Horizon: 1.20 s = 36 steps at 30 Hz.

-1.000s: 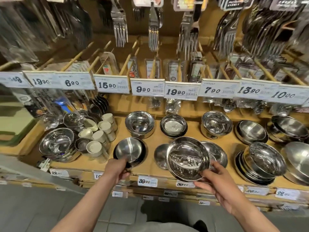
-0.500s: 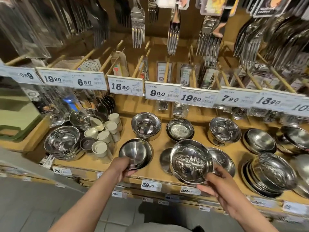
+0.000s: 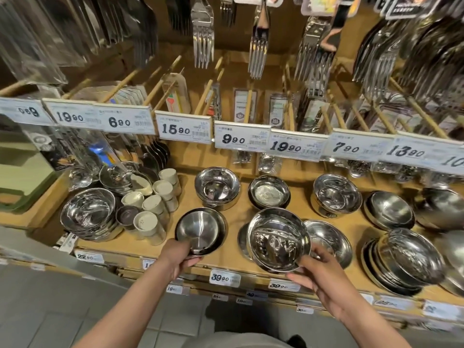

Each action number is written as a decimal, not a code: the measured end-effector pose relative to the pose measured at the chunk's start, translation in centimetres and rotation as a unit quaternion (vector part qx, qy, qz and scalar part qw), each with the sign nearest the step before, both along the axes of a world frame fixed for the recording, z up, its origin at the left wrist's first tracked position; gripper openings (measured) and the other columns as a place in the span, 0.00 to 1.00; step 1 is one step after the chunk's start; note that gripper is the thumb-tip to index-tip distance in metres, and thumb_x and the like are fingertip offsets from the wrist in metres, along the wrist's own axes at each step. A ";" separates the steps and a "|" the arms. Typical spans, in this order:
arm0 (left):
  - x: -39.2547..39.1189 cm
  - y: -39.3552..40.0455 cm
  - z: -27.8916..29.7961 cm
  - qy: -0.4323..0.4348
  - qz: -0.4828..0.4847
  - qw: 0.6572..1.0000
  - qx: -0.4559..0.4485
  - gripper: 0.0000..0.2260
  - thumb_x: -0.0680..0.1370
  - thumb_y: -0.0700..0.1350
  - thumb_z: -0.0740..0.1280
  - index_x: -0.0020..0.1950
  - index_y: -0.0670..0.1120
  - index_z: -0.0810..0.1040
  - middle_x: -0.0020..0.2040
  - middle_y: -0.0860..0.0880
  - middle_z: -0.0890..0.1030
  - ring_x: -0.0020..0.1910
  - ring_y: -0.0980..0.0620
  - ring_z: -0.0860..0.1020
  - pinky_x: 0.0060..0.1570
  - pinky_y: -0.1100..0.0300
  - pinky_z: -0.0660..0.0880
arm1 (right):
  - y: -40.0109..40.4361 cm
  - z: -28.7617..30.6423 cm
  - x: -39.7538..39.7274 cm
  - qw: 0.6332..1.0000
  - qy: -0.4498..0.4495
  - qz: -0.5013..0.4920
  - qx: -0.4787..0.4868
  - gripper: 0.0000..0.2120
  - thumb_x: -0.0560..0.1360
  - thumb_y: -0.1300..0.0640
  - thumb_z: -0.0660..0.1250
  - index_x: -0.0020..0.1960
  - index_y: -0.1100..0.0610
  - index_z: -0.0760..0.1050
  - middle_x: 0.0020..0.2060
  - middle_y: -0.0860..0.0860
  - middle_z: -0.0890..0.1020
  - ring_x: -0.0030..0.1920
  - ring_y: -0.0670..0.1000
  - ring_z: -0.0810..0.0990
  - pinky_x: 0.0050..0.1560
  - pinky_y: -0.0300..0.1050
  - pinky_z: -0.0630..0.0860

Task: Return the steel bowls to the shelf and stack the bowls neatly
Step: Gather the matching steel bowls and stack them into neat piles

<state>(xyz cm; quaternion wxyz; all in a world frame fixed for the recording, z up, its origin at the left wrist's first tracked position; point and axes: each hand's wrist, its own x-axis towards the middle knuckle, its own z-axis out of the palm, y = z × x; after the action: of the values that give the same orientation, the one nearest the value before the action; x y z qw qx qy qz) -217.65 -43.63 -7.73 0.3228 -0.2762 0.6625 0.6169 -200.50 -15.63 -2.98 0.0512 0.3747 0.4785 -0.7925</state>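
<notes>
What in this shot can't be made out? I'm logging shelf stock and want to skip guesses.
Head view only:
- How many bowls sit in the left stack: nested, only rims show.
- Right hand's grip under the held bowl: hidden by the bowl.
- Far-right price tag: cut off by the frame edge.
- Lower shelf-edge tags: too small and blurred.
- Bowls at far right: blurred, partly cut off.

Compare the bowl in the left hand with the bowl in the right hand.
The left bowl has a brushed, matte inside; the right bowl is mirror-shiny. The left bowl looks smaller than the right bowl. The left bowl sits low at the shelf front, gripped by the left hand; the right bowl is raised and tilted in the right hand. Both are round steel.
</notes>
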 end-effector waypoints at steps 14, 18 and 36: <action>6.5 5.0 0.3 -0.043 -0.025 0.998 0.028 0.07 0.83 0.44 0.65 0.52 0.41 0.77 0.36 0.44 0.76 0.31 0.49 0.72 0.27 0.63 0.76 | 4.4 2.9 8.5 0.990 0.029 -0.134 0.020 0.18 0.77 0.72 0.64 0.64 0.58 0.74 0.52 0.58 0.87 0.49 0.59 0.87 0.39 0.45 0.85; 7.7 7.8 1.2 -0.030 -0.066 0.996 0.051 0.07 0.83 0.44 0.63 0.54 0.42 0.76 0.35 0.44 0.75 0.28 0.49 0.72 0.29 0.60 0.73 | 5.9 2.4 10.6 0.985 0.032 -0.169 0.009 0.19 0.76 0.73 0.65 0.65 0.62 0.72 0.52 0.59 0.87 0.47 0.59 0.87 0.39 0.47 0.85; 15.1 22.1 3.7 -0.010 -0.118 0.992 0.052 0.04 0.83 0.38 0.63 0.54 0.40 0.77 0.41 0.44 0.79 0.39 0.51 0.78 0.25 0.63 0.79 | 14.3 3.8 23.0 0.973 0.069 -0.214 0.050 0.18 0.78 0.63 0.70 0.66 0.56 0.74 0.56 0.56 0.86 0.53 0.59 0.86 0.45 0.47 0.85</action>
<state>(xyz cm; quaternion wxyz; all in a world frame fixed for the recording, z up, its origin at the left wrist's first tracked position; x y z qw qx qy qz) -202.56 -21.55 -4.01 0.4139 -0.1850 0.6541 0.6055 -177.48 -1.30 0.85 -0.1716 0.4151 0.4287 -0.7839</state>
